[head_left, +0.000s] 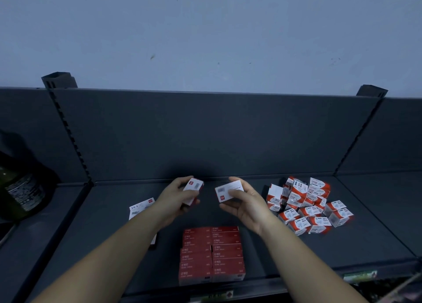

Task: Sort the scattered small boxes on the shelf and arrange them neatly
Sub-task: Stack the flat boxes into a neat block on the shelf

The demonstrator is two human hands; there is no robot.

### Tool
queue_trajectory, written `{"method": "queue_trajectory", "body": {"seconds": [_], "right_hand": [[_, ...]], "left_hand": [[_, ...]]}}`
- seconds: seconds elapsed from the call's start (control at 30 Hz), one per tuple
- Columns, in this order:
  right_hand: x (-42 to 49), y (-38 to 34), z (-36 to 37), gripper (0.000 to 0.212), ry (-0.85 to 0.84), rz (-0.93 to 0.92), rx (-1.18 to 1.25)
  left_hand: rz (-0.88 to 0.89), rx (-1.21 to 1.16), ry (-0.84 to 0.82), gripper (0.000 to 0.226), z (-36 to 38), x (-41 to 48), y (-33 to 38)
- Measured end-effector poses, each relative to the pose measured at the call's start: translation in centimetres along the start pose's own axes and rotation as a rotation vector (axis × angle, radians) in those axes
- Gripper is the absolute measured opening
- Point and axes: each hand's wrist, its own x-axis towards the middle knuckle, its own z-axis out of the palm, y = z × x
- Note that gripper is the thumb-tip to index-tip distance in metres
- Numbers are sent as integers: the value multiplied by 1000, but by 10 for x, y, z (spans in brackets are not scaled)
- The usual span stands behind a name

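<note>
- A dark grey metal shelf carries a tidy block of flat red cardboard boxes at its front edge, in two columns.
- Behind that block, the left hand curls its fingers and thumb round a small red-and-white cardboard box, held tilted off the shelf.
- Also behind the block, the right hand pinches a white-faced small box between thumb and fingers.
- Right of the block lies a loose heap of red-and-white cube boxes.
- Left of it lies a white flat box, half hidden by the forearm; its blurred label perhaps reads "24/6".
- Far left stands a dark glass bottle.
</note>
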Motion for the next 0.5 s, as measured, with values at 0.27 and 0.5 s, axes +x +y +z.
{"method": "queue_trajectory", "body": {"seconds": [0.27,0.5], "right_hand": [[6,2,-9,38,69,-37,-138],[3,-2,-11,24,26,0,-248]], "left_hand": [[77,276,-42,64,-9,1,-3],[75,80,22,28,-13,4,-7]]}}
